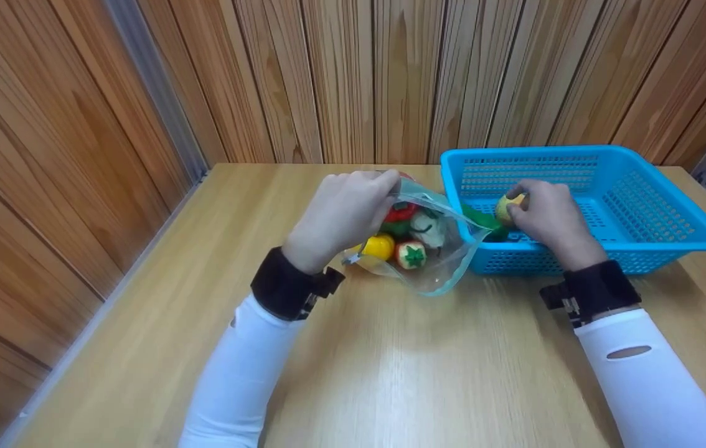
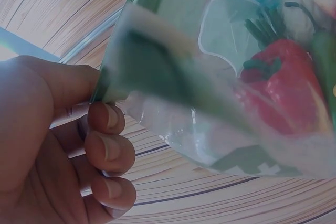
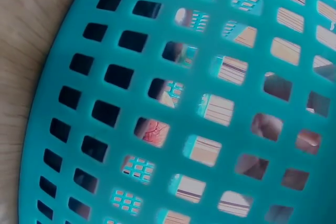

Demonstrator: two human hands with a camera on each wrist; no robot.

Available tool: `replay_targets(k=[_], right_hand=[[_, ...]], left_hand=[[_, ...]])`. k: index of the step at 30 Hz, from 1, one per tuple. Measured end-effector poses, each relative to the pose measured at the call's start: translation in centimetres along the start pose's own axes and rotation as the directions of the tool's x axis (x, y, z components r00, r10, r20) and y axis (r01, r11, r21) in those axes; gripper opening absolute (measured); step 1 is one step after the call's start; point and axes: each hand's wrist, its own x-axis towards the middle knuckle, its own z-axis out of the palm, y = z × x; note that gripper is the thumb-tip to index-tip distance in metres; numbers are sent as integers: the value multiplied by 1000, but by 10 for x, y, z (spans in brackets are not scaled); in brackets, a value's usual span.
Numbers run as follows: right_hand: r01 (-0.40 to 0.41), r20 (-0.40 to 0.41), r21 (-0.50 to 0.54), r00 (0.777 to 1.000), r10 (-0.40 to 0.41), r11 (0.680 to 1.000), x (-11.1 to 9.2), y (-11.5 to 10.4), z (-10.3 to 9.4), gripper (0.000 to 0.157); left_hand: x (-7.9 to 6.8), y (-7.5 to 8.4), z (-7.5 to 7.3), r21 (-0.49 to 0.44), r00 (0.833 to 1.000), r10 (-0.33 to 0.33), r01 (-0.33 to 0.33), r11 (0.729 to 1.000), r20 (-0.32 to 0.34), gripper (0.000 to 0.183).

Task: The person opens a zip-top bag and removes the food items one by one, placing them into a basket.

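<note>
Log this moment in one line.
left hand: pinches edge of clear bag | right hand: grips yellowish round item inside blue basket | clear bag: red pepper inside

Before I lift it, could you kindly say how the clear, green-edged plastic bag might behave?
The bag will probably flop, as its rim curves loosely away from the left hand pinching it. The rounded red bell pepper inside could roll and shift the bag's balance. Contents may spill if it tips, since its mouth gapes open.
</note>
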Motion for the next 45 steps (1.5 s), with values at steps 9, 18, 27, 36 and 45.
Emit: replay_targets(k=[9,18,27,36,45], right_hand=[[369,-447,21,835,-322,929,-10,-25,1,13],[626,-528,-18,656,-539,780,-21,-56,0,9],[789,-473,3,542,-694,614,-35,-81,1,5],[750,-116,85,662,-741,656,-43,-95,17,8],[565,246,81,787,-566,821,-42,-100,46,24]], left_hand=[[0,0,-1,4,1000,9,-9,1000,7,21],[-1,0,-2,-1,1000,12,-12,1000,0,20],[0,0,-1,25,1000,10,-10,1000,-2,19],[0,-1,0,5,1000,18,-18,1000,7,21],[0,1,-2,3,1000,-1,1,1000,30,25]])
